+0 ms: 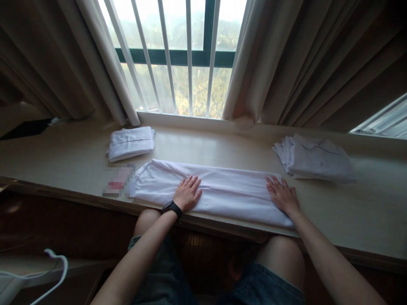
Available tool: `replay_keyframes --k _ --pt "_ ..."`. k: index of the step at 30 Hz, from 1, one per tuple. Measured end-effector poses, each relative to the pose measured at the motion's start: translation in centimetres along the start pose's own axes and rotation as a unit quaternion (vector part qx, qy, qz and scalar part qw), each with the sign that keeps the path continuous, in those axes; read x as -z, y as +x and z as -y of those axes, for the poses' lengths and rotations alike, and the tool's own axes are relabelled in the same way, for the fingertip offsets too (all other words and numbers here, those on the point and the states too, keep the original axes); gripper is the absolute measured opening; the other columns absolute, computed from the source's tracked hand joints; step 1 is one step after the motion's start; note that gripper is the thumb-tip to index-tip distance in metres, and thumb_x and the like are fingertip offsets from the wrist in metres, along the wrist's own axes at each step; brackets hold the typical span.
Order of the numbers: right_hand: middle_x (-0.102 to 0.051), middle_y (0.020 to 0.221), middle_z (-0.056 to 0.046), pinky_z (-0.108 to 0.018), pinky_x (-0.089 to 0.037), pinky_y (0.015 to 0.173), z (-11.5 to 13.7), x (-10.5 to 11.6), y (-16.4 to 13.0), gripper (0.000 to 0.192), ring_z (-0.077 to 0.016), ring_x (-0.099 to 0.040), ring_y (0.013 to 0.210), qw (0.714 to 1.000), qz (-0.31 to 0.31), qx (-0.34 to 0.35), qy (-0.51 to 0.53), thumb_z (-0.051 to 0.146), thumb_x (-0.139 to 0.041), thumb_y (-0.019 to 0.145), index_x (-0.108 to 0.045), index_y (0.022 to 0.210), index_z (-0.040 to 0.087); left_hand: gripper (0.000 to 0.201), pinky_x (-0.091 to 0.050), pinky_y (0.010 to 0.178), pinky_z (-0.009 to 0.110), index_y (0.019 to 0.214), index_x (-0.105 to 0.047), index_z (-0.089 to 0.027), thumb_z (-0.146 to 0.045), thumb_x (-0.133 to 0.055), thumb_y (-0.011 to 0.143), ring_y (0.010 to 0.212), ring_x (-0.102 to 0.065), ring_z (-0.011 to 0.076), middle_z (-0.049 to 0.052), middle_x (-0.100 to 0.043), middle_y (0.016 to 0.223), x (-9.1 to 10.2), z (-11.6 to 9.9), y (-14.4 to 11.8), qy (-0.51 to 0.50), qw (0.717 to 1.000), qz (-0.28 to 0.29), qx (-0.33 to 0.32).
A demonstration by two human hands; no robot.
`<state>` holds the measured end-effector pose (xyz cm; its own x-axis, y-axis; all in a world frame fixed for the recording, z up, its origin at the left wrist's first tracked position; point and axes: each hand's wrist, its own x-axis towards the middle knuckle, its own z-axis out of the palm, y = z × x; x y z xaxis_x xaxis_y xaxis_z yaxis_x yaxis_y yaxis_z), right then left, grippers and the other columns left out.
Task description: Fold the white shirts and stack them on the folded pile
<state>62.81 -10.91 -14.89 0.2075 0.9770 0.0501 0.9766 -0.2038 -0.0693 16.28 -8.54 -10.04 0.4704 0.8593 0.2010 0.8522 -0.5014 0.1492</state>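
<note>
A white shirt (229, 182), folded into a long narrow strip, lies along the front of the wooden ledge (203, 146). Its collar end seems to be at the left. My left hand (187, 194) rests flat on the cloth left of the middle, fingers spread, a black watch (171, 208) on its wrist. Near the strip's right end, my right hand (282, 195) also presses flat with its fingers apart. Neither hand grips anything.
A small folded white garment (131, 143) sits at the back left, and a stack of folded white shirts (313, 156) at the right. A blurred-out item (119, 181) lies by the strip's left end. Curtains (276, 59) flank the barred window. A white hanger (59, 262) shows lower left.
</note>
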Motion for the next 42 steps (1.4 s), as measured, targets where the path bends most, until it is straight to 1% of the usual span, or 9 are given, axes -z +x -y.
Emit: replay_keyframes --k 10,16,22,28,33,35,38,40,42 --pt "-0.031 0.165 -0.003 -0.069 -0.024 0.114 -2.5 1.0 -0.6 0.059 -0.0352 -0.028 0.149 0.997 0.003 -0.073 -0.016 0.055 -0.017 0.103 -0.031 0.158 0.037 0.057 -0.025 0.124 0.05 0.152 -0.046 -0.023 -0.048 -0.029 0.103 0.151 -0.03 0.0272 0.006 -0.039 0.161 -0.4 0.5 0.5 0.005 1.0 0.005 -0.006" --pt "-0.064 0.13 -0.022 -0.045 -0.038 0.108 -3.8 2.8 -4.8 0.052 -0.0303 -0.056 0.122 0.967 -0.127 -0.213 0.059 0.029 -0.032 0.098 -0.063 0.133 0.006 0.058 -0.024 0.124 0.05 0.152 -0.045 -0.025 -0.048 -0.03 0.102 0.151 -0.031 0.027 0.006 -0.039 0.161 -0.7 0.7 0.9 0.013 1.0 0.003 -0.011" --pt "-0.073 0.113 -0.014 -0.032 -0.047 0.087 -3.0 3.1 -8.8 0.04 -0.0253 -0.066 0.101 0.947 -0.123 -0.266 0.13 0.031 -0.043 0.095 -0.071 0.117 0.014 0.06 -0.024 0.122 0.052 0.151 -0.046 -0.019 -0.048 -0.029 0.101 0.149 -0.034 0.0312 0.009 -0.041 0.159 -0.9 0.7 1.2 0.011 1.0 -0.001 -0.02" --pt "-0.076 0.103 -0.006 -0.025 -0.047 0.078 -2.8 3.1 -9.3 0.029 -0.02 -0.069 0.094 0.949 -0.085 -0.261 0.155 0.039 -0.059 0.091 -0.075 0.106 0.02 0.056 -0.029 0.118 0.049 0.149 -0.048 -0.023 -0.046 -0.035 0.1 0.148 -0.034 0.0325 0.009 -0.043 0.158 -0.8 0.6 1.0 -0.007 0.997 -0.063 -0.052" --pt "-0.075 0.101 -0.007 -0.027 -0.049 0.076 -2.6 3.5 -9.2 0.03 -0.0206 -0.068 0.089 0.946 -0.076 -0.27 0.161 0.037 -0.062 0.089 -0.072 0.11 0.019 0.049 -0.044 0.098 0.046 0.12 -0.065 -0.013 -0.049 -0.043 0.096 0.114 -0.059 0.034 0.018 -0.065 0.122 -0.1 0.3 0.2 0.008 0.992 -0.128 0.005" --pt "-0.072 0.111 -0.01 -0.03 -0.049 0.083 -2.0 3.7 -9.3 0.037 -0.0229 -0.065 0.099 0.953 -0.096 -0.252 0.141 0.033 -0.061 0.09 -0.067 0.123 0.017 0.044 -0.046 0.092 0.045 0.106 -0.068 -0.015 -0.05 -0.043 0.095 0.105 -0.061 0.033 0.017 -0.067 0.109 0.2 0.2 0.1 0.01 0.992 -0.123 0.017" --pt "-0.063 0.128 -0.014 -0.035 -0.044 0.097 -0.7 4.0 -9.6 0.044 -0.0263 -0.056 0.115 0.986 -0.12 -0.117 0.022 0.023 -0.055 0.094 -0.058 0.138 0.019 0.04 -0.047 0.085 0.04 0.096 -0.067 -0.017 -0.049 -0.042 0.095 0.093 -0.062 0.0293 0.013 -0.067 0.097 0.6 0.0 0.0 -0.007 0.996 -0.086 0.022" --pt "-0.06 0.13 -0.016 -0.035 -0.044 0.096 0.1 4.4 -9.5 0.045 -0.026 -0.056 0.113 0.993 -0.092 -0.021 -0.077 0.018 -0.046 0.098 -0.055 0.142 0.02 0.039 -0.046 0.081 0.039 0.095 -0.066 -0.019 -0.048 -0.041 0.096 0.088 -0.063 0.0277 0.012 -0.068 0.095 0.7 0.0 0.0 -0.014 0.997 -0.064 0.029" --pt "-0.061 0.128 -0.017 -0.034 -0.045 0.091 0.4 4.9 -9.2 0.046 -0.0249 -0.059 0.107 0.989 -0.047 0.007 -0.139 0.016 -0.039 0.099 -0.054 0.142 0.019 0.037 -0.046 0.081 0.038 0.094 -0.065 -0.019 -0.047 -0.041 0.096 0.087 -0.064 0.0273 0.011 -0.068 0.093 0.8 0.0 -0.1 -0.014 0.998 -0.049 0.033"
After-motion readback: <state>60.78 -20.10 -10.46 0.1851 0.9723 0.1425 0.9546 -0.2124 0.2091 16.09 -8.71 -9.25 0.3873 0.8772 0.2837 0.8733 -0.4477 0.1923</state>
